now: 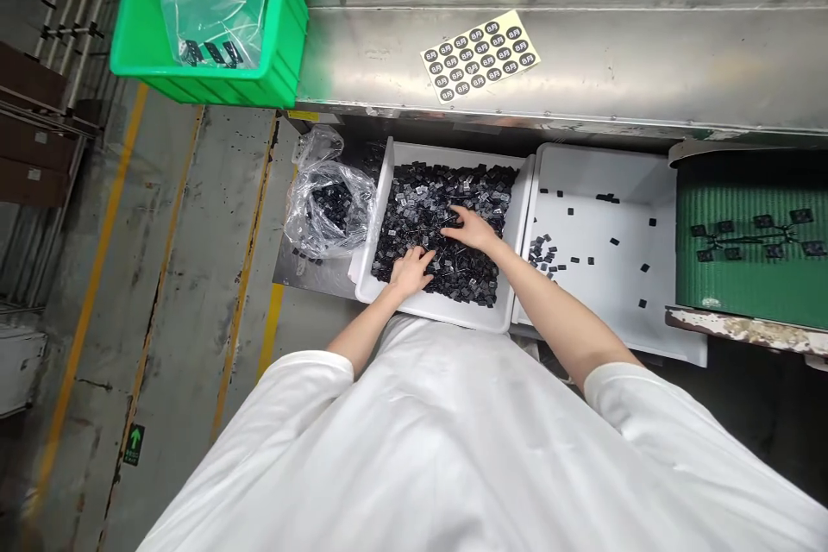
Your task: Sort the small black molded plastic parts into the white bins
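Note:
A white tray (pixel 442 316) in front of me holds a deep heap of small black plastic pieces (pixel 420 190). Low on the heap's left side is my left hand (pixel 410 272), its fingers bent and slightly apart over the pieces. My right hand (pixel 473 231) reaches in from the right, thumb and fingers spread, with the fingertips at the middle of the heap. Thin dark sprues (pixel 446 248) lie among the pieces between both hands. I see nothing gripped in either hand, though some fingertips are hard to make out against the black heap.
On the right, a second white tray (pixel 601 276) has scattered black pieces. Beyond it, a green conveyor belt (pixel 743 285) carries black moulded parts on a sprue (pixel 750 239). At left are a clear bag (pixel 297 220) of pieces and a green crate (pixel 278 26). A sticker sheet (pixel 479 56) lies on the metal ledge.

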Available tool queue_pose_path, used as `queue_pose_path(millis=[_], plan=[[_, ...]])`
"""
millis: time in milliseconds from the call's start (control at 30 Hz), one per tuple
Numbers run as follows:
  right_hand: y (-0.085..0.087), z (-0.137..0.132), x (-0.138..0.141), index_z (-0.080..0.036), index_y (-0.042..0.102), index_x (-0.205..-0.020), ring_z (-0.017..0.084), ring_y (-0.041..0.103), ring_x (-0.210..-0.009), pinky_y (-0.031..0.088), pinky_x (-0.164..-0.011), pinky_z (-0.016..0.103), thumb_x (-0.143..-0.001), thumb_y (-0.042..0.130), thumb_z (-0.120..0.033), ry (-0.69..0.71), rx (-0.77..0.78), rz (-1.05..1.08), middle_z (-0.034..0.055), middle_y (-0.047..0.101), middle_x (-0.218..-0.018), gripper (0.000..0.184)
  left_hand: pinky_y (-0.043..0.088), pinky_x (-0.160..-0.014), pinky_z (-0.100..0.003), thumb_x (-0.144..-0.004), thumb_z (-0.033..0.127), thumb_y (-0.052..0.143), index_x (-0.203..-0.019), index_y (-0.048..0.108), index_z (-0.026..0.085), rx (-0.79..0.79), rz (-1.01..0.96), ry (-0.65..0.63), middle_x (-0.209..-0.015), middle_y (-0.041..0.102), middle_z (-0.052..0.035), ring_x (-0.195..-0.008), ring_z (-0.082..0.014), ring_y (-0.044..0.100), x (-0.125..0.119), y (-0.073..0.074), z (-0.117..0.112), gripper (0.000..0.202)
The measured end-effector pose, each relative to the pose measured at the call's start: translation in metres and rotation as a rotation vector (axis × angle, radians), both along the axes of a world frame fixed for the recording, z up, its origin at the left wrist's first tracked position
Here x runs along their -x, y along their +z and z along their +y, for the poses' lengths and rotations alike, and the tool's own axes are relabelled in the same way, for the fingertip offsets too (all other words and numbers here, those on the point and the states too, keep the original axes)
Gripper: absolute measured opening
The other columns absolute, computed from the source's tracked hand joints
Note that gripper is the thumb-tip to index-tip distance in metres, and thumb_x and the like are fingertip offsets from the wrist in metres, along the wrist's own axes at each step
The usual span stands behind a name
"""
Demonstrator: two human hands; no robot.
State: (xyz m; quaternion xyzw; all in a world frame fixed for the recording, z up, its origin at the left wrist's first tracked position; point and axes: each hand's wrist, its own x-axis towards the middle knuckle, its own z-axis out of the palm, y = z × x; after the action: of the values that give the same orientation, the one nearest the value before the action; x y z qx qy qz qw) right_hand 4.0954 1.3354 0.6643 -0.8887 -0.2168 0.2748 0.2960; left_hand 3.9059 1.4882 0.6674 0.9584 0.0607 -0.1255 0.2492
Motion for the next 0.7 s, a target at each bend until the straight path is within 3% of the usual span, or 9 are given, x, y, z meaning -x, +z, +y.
queue_pose_path(millis=[67,167,267,367,467,567,633,700], plan=[[-0.002,0.014,0.011,-0.029,0.048,-0.158,0.034,0.066,-0.113,0.053,-0.098,0.047,-0.084,0.083,-0.051,0.078,-0.027,0.028,0.0101,0.069,-0.125,0.085,0.052,-0.100,-0.040,-0.096,0.025,0.061,-0.127,0.070,0.025,-0.027,-0.014,0.010,-0.125,0.064,-0.0110,-0.123,-0.0288,0.057,-0.011,-0.004,-0.004,0.032],[-0.009,0.022,0.031,-0.031,0.057,-0.149,0.031,0.067,-0.113,0.053,-0.099,0.046,-0.088,0.078,-0.051,0.101,-0.132,0.047,0.0070,0.071,-0.122,0.067,0.052,-0.097,-0.037,-0.100,0.025,0.054,-0.104,0.074,0.023,0.114,-0.101,0.205,-0.110,0.069,-0.0082,-0.112,-0.0252,0.063,-0.026,-0.009,-0.003,0.021],[-0.012,0.011,0.045,-0.029,0.066,-0.134,0.028,0.069,-0.103,0.054,-0.095,0.043,-0.091,0.073,-0.052,0.085,-0.210,0.057,0.0054,0.071,-0.118,0.049,0.054,-0.093,-0.034,-0.101,0.022,0.051,-0.107,0.072,0.022,0.327,-0.178,0.452,-0.105,0.071,-0.0056,-0.099,-0.0203,0.067,-0.033,-0.010,0.005,0.022],[-0.006,-0.015,0.053,-0.027,0.067,-0.131,0.028,0.068,-0.104,0.055,-0.094,0.043,-0.092,0.072,-0.052,0.185,-0.202,-0.026,0.0072,0.069,-0.123,0.047,0.054,-0.095,-0.035,-0.100,0.021,0.051,-0.118,0.070,0.021,0.318,-0.218,0.490,-0.110,0.070,-0.0062,-0.098,-0.0195,0.068,-0.035,-0.004,0.017,0.026],[0.006,-0.043,0.063,-0.029,0.059,-0.145,0.037,0.057,-0.127,0.050,-0.104,0.052,-0.090,0.076,-0.052,0.295,-0.046,-0.220,0.0107,0.057,-0.146,0.062,0.052,-0.101,-0.040,-0.096,0.033,0.063,-0.138,0.062,0.023,0.141,-0.210,0.328,-0.134,0.062,-0.0105,-0.120,-0.0255,0.062,-0.042,0.006,0.029,0.043],[0.013,-0.052,0.080,-0.032,0.042,-0.161,0.043,0.043,-0.141,0.049,-0.105,0.059,-0.084,0.082,-0.043,0.372,0.151,-0.340,0.0117,0.038,-0.163,0.087,0.050,-0.105,-0.044,-0.090,0.049,0.073,-0.151,0.053,0.027,-0.007,-0.093,0.004,-0.152,0.050,-0.0117,-0.137,-0.0321,0.049,-0.056,0.014,0.033,0.068],[0.013,-0.045,0.089,-0.031,0.040,-0.162,0.043,0.041,-0.141,0.051,-0.103,0.058,-0.085,0.079,-0.031,0.408,0.225,-0.388,0.0120,0.037,-0.164,0.087,0.050,-0.105,-0.045,-0.087,0.053,0.076,-0.154,0.050,0.027,-0.086,-0.006,-0.215,-0.154,0.048,-0.0132,-0.139,-0.0351,0.045,-0.068,0.017,0.030,0.077],[0.011,-0.034,0.091,-0.026,0.050,-0.155,0.041,0.045,-0.135,0.052,-0.101,0.056,-0.087,0.070,-0.021,0.398,0.259,-0.419,0.0142,0.047,-0.156,0.071,0.050,-0.104,-0.046,-0.085,0.051,0.079,-0.157,0.047,0.027,-0.152,0.049,-0.346,-0.152,0.048,-0.0160,-0.138,-0.0375,0.044,-0.078,0.017,0.025,0.083]])
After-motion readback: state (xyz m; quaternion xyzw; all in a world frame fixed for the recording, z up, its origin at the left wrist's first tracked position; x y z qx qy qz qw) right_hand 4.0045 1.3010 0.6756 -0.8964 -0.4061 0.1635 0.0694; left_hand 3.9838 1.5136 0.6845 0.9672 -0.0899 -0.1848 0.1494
